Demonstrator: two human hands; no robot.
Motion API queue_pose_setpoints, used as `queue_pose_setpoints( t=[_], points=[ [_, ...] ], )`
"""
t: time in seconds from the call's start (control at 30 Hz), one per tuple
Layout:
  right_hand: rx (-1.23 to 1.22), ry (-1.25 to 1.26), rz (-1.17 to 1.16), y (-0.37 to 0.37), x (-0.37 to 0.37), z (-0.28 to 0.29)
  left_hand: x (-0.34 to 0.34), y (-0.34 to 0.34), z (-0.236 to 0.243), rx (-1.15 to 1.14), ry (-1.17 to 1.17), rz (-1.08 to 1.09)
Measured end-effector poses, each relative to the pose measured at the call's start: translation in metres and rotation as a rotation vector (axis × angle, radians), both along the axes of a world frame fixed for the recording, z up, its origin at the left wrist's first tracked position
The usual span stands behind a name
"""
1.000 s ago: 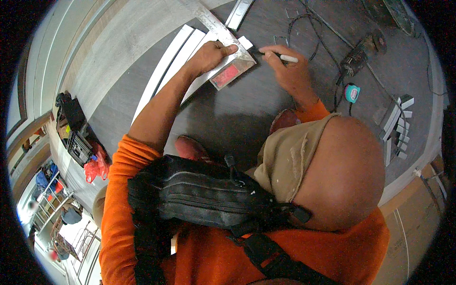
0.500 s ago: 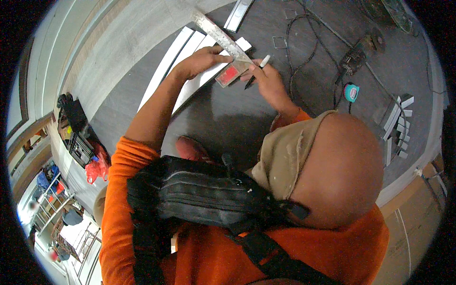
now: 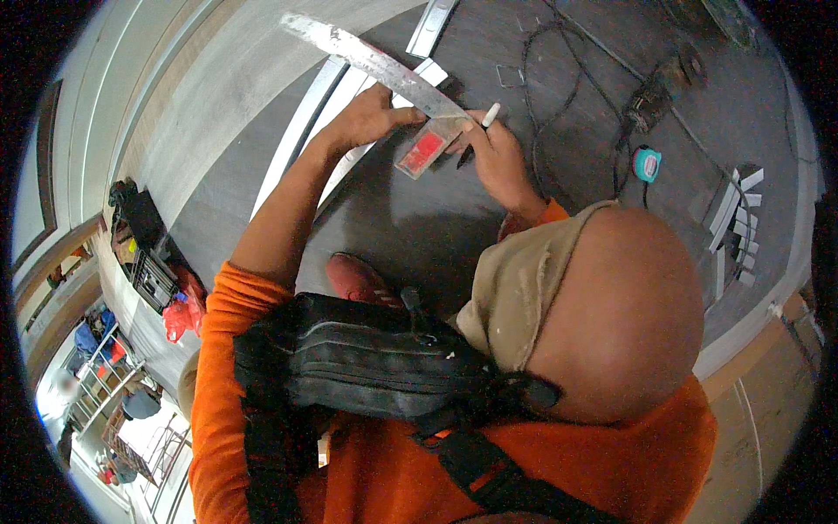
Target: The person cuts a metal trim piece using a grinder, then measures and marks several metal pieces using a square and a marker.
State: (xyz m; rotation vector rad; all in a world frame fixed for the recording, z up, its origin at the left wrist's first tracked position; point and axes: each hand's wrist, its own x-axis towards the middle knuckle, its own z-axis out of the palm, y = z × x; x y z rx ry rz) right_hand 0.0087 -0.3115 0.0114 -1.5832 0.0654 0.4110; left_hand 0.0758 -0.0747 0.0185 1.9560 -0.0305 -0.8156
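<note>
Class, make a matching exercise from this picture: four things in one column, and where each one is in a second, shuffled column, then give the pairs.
Things
1. metal ruler
2. marker
3. tape measure
4. black bag

Places
A. on the floor by the black cable
B. in the right hand
C. strapped against the orange shirt
D. under the left hand, over a red-faced piece

Pairs: 1-D, 2-B, 3-A, 4-C

Grey plank floor (image 3: 419, 227), dull even light. Pale panelled wall (image 3: 113, 113) on left. Black cable (image 3: 559, 79) loops far right; short white offcuts (image 3: 733, 227) lie scattered at right.
</note>
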Motion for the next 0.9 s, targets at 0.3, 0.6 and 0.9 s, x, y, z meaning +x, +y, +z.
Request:
queue_pose_setpoints(
  t=[0.3, 0.6, 0.9],
  points=[
    [0.155, 0.196, -0.012, 0.005, 0.006, -0.017, -0.007, -0.028, 0.023, 0.061, 0.052, 0.135],
    [0.263, 0.265, -0.057, 0.007, 0.006, -0.015, -0.001, -0.029, 0.014, 0.134, 0.071, 0.151],
    [0.264, 0.251, -0.050, 0.009, 0.006, -0.008, -0.001, -0.023, 0.003, 0.125, 0.096, 0.181]
  ],
)
